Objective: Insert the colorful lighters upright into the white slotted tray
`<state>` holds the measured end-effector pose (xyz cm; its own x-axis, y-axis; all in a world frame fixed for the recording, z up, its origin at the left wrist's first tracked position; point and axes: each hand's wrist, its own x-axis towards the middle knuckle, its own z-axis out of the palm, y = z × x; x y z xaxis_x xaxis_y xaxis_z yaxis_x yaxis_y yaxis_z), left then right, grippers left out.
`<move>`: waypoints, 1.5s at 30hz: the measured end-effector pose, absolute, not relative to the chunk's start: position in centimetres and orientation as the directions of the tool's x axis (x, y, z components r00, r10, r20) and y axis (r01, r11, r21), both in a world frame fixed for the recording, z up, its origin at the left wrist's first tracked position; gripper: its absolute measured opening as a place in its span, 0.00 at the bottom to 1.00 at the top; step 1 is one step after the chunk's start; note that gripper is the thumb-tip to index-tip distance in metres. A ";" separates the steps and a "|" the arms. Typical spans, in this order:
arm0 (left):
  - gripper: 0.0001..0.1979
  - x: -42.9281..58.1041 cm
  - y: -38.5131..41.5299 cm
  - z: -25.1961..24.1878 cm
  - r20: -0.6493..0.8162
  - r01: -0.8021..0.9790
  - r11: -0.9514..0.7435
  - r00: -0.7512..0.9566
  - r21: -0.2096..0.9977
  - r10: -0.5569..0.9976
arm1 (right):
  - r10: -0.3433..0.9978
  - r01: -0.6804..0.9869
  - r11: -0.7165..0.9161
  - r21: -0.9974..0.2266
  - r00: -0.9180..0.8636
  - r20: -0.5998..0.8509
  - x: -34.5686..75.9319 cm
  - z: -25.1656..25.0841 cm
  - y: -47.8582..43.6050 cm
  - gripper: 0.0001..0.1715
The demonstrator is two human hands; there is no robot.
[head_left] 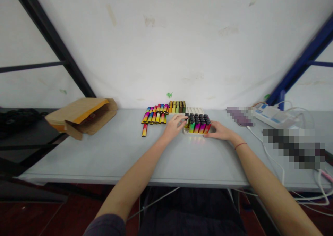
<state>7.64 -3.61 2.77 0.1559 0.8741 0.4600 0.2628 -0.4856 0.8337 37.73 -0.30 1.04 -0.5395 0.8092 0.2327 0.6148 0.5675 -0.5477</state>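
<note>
Rows of rainbow-coloured lighters (199, 125) with black tops stand upright in a pale tray (194, 134) in front of me. My left hand (174, 125) is at the tray's left end, its thumb and fingertips closed at a lighter (187, 122) there; the fingers partly cover it. From the right side, my right hand (219, 130) grips the tray, thumb low at the front corner and fingers behind the end lighters. Left of my left hand lie several colourful wrapped lighters (155, 117), with a single one (144, 129) closer to me.
Behind the tray stand a block of gold-topped lighter bodies (177, 107) and a white holed tray (195, 109). An open cardboard box (83, 116) lies at the left. A power strip (275, 116) and white cables (270, 154) occupy the right side of the grey table (117, 159).
</note>
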 end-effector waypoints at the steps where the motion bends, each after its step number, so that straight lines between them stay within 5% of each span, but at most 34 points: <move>1: 0.10 7.7 -3.7 2.9 0.474 0.290 -0.503 0.168 0.814 0.864 | 0.809 0.614 0.567 -0.550 -0.540 0.231 37.7 1.1 -0.3 0.42; 7: 0.07 5.4 -3.8 5.8 0.421 0.528 -0.466 0.212 0.710 0.882 | 0.813 0.620 0.562 -0.548 -0.534 0.230 37.7 1.2 -0.5 0.42; 10: 0.01 1.3 -3.8 8.0 0.296 0.674 -0.186 -0.052 0.715 0.954 | 0.810 0.618 0.567 -0.545 -0.537 0.235 37.6 1.1 -0.4 0.42; 14: 0.08 -5.2 -3.7 9.3 0.074 0.872 0.265 -0.322 0.412 0.944 | 0.808 0.609 0.568 -0.554 -0.542 0.232 37.6 1.0 -0.2 0.43; 18: 0.17 -8.4 -3.8 8.7 -0.205 0.865 0.406 -0.358 0.294 0.911 | 0.807 0.598 0.567 -0.567 -0.543 0.234 37.6 1.1 -0.3 0.42; 27: 0.21 -7.0 -3.7 8.1 -0.311 0.873 0.315 -0.202 0.373 0.929 | 0.807 0.610 0.572 -0.548 -0.540 0.240 37.7 1.1 -0.3 0.42; 34: 0.12 -5.4 -3.5 7.9 -0.259 0.874 0.212 -0.103 0.437 0.960 | 0.814 0.614 0.560 -0.556 -0.532 0.233 37.7 1.0 -0.4 0.42; 41: 0.15 -3.6 -3.3 7.8 -0.144 0.588 0.034 0.141 0.808 0.979 | 0.822 0.613 0.550 -0.568 -0.519 0.235 37.7 1.0 -0.3 0.42; 45: 0.14 -2.0 -2.6 7.3 -0.184 0.345 0.133 0.121 0.929 0.975 | 0.829 0.625 0.536 -0.567 -0.515 0.217 37.7 0.9 -0.3 0.43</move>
<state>-1.97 -2.63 7.27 0.1206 0.9754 -0.1844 0.3454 0.1329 0.9290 37.69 -0.34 0.87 -0.5147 0.8295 0.2169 0.6249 0.5361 -0.5675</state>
